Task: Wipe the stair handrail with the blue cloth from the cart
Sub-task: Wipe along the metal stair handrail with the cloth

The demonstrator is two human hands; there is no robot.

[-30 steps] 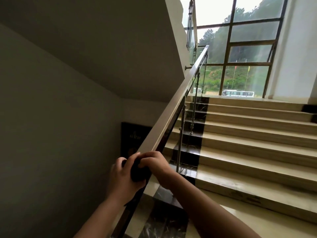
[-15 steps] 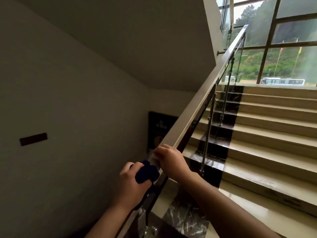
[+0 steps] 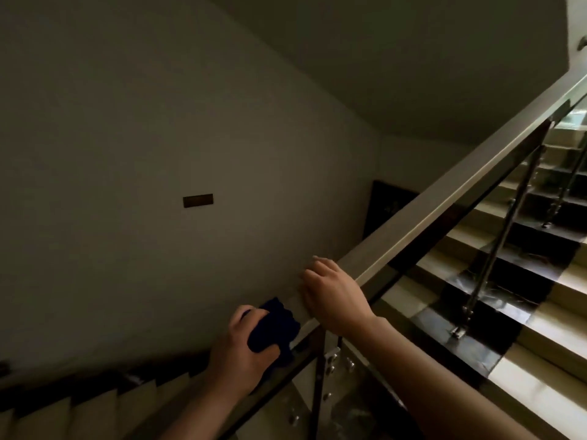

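The stair handrail (image 3: 444, 198) is a flat pale bar running from the upper right down to the lower middle. A dark blue cloth (image 3: 276, 325) lies bunched on its lower end. My left hand (image 3: 244, 350) grips the cloth and presses it onto the rail. Just above it, my right hand (image 3: 333, 296) rests over the rail with its fingers curled on the top surface, holding nothing else. The cart is not in view.
Glass panels with metal posts (image 3: 495, 249) hang under the rail. Cream steps with dark marble edging (image 3: 476, 300) climb to the right. A lower flight (image 3: 95, 408) drops to the left. A grey wall carries a small brown plate (image 3: 198, 201), with a dark frame (image 3: 387, 208) behind the rail.
The view has swung left and down, so the window is out of sight. My left hand has slid the cloth down the rail, away from my right hand.
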